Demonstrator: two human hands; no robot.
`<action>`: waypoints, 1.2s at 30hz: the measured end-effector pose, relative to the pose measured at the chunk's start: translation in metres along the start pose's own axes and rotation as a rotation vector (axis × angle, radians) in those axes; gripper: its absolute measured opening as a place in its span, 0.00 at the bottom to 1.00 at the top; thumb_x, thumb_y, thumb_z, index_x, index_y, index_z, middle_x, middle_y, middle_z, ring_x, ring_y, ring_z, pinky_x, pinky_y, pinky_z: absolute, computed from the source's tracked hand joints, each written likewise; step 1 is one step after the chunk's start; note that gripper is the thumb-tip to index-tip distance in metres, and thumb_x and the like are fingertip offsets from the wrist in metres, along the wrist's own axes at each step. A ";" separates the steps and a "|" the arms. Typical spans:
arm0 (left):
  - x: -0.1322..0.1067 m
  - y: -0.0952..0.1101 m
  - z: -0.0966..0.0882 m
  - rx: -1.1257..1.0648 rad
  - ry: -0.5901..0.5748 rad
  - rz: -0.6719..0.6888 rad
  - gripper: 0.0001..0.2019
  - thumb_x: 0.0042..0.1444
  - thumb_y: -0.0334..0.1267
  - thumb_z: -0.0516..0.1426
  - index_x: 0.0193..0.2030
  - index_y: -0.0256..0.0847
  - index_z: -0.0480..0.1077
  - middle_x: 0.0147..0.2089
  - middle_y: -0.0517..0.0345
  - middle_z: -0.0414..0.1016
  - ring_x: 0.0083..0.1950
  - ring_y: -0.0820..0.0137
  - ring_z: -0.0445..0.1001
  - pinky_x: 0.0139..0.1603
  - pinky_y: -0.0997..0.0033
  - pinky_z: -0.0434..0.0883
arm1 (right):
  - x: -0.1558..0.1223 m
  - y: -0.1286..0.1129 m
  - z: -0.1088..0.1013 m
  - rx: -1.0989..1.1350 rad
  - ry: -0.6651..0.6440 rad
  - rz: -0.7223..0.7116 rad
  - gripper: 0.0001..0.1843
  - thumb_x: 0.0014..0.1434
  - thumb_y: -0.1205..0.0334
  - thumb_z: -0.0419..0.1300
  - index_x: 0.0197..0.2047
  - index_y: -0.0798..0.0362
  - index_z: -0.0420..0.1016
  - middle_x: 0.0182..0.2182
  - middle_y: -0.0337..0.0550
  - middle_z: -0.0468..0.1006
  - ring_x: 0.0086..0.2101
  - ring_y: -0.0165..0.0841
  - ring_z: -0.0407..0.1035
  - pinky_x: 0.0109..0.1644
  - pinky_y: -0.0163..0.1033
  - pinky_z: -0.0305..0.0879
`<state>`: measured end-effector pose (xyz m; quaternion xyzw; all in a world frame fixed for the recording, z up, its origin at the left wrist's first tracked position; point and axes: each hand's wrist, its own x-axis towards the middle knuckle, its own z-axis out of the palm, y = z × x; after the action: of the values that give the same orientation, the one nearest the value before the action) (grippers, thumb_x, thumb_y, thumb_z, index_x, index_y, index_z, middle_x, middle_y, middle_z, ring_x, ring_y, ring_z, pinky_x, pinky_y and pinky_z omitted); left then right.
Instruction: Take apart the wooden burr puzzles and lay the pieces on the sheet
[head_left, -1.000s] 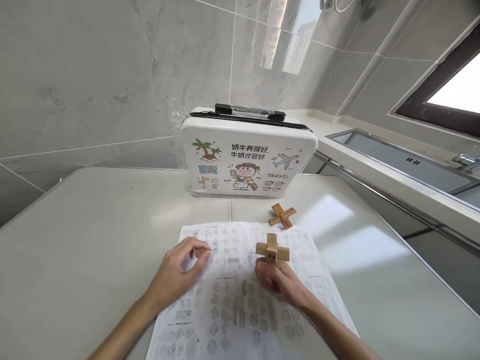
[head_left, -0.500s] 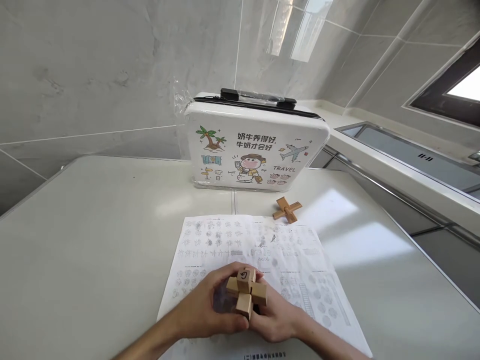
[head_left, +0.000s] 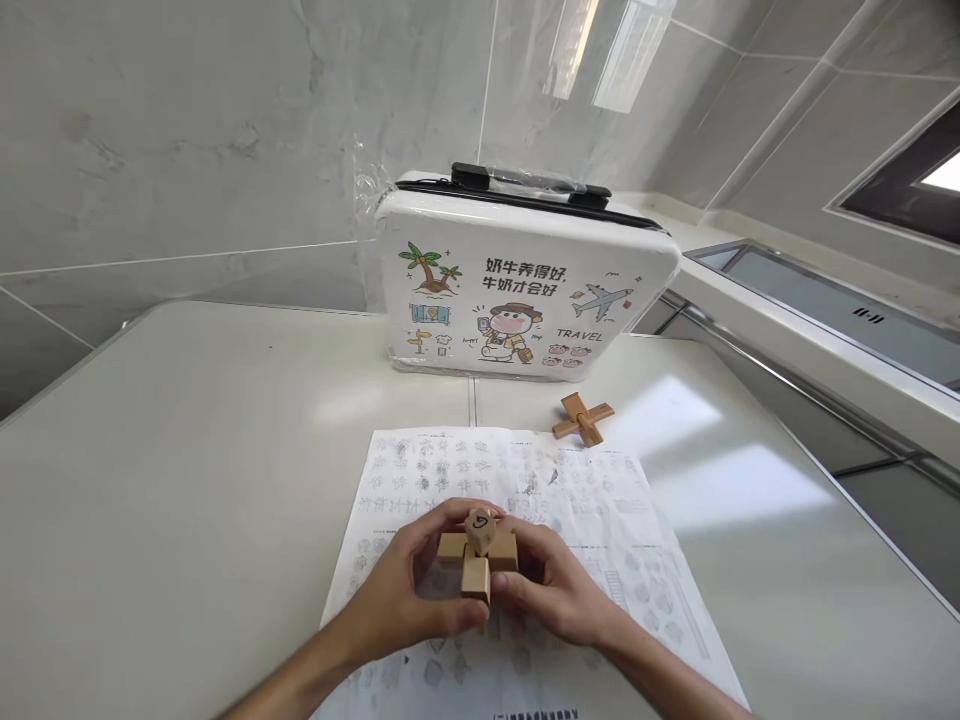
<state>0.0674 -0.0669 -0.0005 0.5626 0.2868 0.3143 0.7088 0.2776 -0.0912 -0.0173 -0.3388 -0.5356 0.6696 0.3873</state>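
A wooden burr puzzle (head_left: pixel 475 575) of interlocked square bars is held above a printed sheet (head_left: pixel 600 620). Its top bar carries a dark handwritten mark and sits turned against the other bars. My left hand (head_left: pixel 409 585) curls around the puzzle from the left, its thumb at the front lower bar. From the right, my right hand (head_left: pixel 559 590) grips the puzzle, thumb against the bar at the front. The far fingers of both hands are partly hidden behind the wood.
A second wooden piece, cross-shaped (head_left: pixel 583 420), lies by the sheet's far edge on the white table (head_left: pixel 187 480). Behind it stands a white cartoon-printed case (head_left: pixel 517 270) with a black handle, wrapped in plastic. A counter with a sink (head_left: pixel 840 300) runs along the right.
The puzzle has shifted slightly left and up in my hands. Its marked top bar now appears turned corner-on. My right thumb has moved up onto the front. The view has shifted slightly.
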 end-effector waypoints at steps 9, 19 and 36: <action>-0.001 0.003 0.005 0.130 0.181 0.005 0.27 0.55 0.45 0.70 0.60 0.50 0.69 0.61 0.50 0.74 0.60 0.55 0.76 0.61 0.55 0.75 | -0.001 0.008 -0.002 -0.178 0.150 -0.044 0.13 0.70 0.50 0.63 0.48 0.50 0.73 0.23 0.33 0.72 0.20 0.26 0.63 0.24 0.33 0.54; -0.001 0.002 0.004 0.187 0.223 -0.024 0.27 0.56 0.45 0.70 0.61 0.51 0.69 0.62 0.51 0.74 0.63 0.56 0.75 0.63 0.56 0.73 | 0.001 0.008 -0.001 -0.080 0.129 -0.054 0.12 0.73 0.50 0.59 0.50 0.49 0.69 0.28 0.37 0.76 0.21 0.29 0.72 0.23 0.33 0.63; 0.002 0.005 -0.003 0.550 0.248 0.093 0.28 0.55 0.47 0.70 0.61 0.52 0.70 0.62 0.51 0.73 0.62 0.55 0.74 0.63 0.52 0.74 | 0.003 0.008 -0.004 -0.036 0.190 -0.062 0.15 0.71 0.47 0.61 0.48 0.49 0.69 0.29 0.37 0.75 0.22 0.28 0.69 0.26 0.34 0.64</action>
<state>0.0663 -0.0629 0.0036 0.7032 0.4193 0.3233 0.4745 0.2786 -0.0882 -0.0260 -0.3908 -0.5186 0.6125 0.4508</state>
